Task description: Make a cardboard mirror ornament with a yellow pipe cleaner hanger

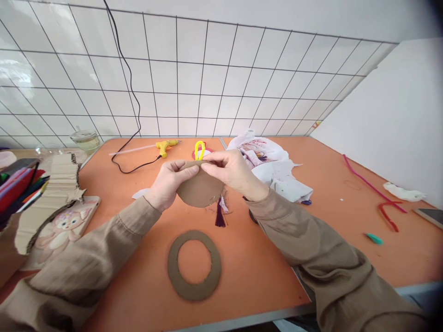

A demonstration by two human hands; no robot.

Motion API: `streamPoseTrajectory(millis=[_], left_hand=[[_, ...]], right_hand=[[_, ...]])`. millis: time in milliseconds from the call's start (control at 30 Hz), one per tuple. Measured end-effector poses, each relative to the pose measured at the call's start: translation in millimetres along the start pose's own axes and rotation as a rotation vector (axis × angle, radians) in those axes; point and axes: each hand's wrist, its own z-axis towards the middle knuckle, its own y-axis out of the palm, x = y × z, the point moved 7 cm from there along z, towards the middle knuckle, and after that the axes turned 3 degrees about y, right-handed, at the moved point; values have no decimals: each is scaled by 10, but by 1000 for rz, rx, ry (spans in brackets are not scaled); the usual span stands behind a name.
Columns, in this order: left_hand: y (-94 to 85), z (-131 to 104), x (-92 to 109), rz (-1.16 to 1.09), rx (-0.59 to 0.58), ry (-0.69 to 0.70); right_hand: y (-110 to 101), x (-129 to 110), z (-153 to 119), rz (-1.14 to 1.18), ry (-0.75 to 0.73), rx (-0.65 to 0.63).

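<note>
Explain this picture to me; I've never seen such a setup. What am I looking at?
There is no machine: a person's left hand and right hand do the work. The single picture comes from a camera worn on the head, looking forward and down. Both hands hold a brown cardboard disc, with a yellow loop showing at its top edge. On the orange table lie a cardboard ring, a yellow glue gun, a dark tassel and a white bag.

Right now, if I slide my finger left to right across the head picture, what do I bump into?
Torn corrugated cardboard → yellow glue gun → brown cardboard disc → red-printed white plastic bag → green tuft → dark flat thing at the right edge.
</note>
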Motion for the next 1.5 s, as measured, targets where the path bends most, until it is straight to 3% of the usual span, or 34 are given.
streamPoseTrajectory(millis=[200,300,433,533,600,700,800,1000,1167,1300,1500], left_hand=[[7,-36,14,175,3,61],[112,-100,98,317,-105,142],[390,-260,279,418,-364,356],[557,-382,361,451,-512,450],[610,-432,405,425,-568,455],[600,-456,486,323,-634,395],[475,-408,546,287,-665,251],[105,-226,586,404,-622,73],[67,-180,490,421,-693,20],[84,-157,414,406,-675,-16],[69,-160,337,458,-653,-53]], right_hand=[[-14,-8,4,55,6,-56],[-155,47,22,189,103,-25],[-306,119,247,271,183,5],[-150,177,656,140,180,-111],[117,309,972,-110,218,-245],[547,560,1407,-257,266,-299],[937,800,1708,-443,309,-298],[1382,1019,2005,-737,365,-296],[1532,1105,2070,-828,388,-322],[1584,1119,2050,-769,395,-320],[1348,1040,2043,-492,455,-180]])
